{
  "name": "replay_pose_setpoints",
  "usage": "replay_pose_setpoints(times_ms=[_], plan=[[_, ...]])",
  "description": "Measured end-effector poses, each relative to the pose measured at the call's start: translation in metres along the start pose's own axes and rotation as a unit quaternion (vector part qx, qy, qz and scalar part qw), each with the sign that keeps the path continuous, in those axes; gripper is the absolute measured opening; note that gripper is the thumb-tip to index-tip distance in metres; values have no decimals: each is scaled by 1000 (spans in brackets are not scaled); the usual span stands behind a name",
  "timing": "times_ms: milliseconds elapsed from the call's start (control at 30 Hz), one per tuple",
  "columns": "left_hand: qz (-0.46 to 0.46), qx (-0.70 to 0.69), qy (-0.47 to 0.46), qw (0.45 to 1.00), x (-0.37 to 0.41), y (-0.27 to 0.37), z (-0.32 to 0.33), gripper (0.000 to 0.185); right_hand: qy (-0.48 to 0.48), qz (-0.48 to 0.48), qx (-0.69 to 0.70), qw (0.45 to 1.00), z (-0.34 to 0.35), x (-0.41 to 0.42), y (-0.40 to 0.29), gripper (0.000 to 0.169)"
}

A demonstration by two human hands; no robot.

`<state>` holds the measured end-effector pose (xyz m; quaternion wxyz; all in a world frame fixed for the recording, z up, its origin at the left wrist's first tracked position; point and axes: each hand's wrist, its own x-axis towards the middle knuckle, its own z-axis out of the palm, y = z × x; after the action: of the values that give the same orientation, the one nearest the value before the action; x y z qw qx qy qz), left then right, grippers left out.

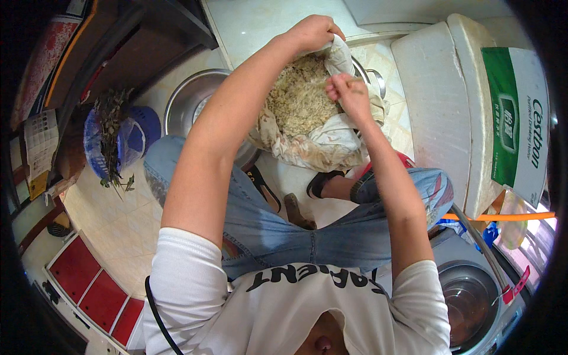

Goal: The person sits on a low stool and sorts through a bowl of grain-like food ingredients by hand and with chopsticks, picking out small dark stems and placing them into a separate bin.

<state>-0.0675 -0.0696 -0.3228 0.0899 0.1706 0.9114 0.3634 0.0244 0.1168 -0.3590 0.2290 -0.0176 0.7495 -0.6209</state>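
A stained white cloth (317, 153) lies around a heap of pale, crumbly, moist-looking material (301, 97) in a metal pot (360, 71), whose rim and handle show at the right. At the far edge, my left hand (316, 33) grips a bunched fold of the cloth. My right hand (350, 93) is over the heap's right side with its fingers curled. Something thin and tan shows by those fingers, but blur hides whether they hold it. A wide steel basin (177, 95) stands left of the pot, partly behind my left forearm.
Dried leafy stems lie over blue plastic baskets (141, 128) on the tiled floor at the left. A whitish foam box (435, 88) stands at the right, with a green and white carton (517, 120) beside it. Lower right is a round pan (468, 301) near an orange hose (510, 216).
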Motion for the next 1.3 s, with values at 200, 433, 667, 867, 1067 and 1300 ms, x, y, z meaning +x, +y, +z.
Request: replay_pose_setpoints(times_ms=[200,433,667,867,1067,1300], plan=[[-18,-40,0,999,-2,-1,-2,33,-59,-95,-77,991,4,-48,-14,20],[-3,-21,-12,1000,2,2,0,30,39,-175,-154,972,-7,2,-50,19],[-17,-12,-21,1000,3,7,5,30,18,-56,-56,997,19,35,-10,20],[-18,-24,9,1000,-8,6,8,31,-95,-158,-114,976,7,-25,-24,15],[-1,10,188,982,-47,16,17,38,-77,-145,-107,981,-17,-42,-34,19],[-110,19,118,987,-147,69,62,28,5,-147,-141,979,-42,-42,-58,24]])
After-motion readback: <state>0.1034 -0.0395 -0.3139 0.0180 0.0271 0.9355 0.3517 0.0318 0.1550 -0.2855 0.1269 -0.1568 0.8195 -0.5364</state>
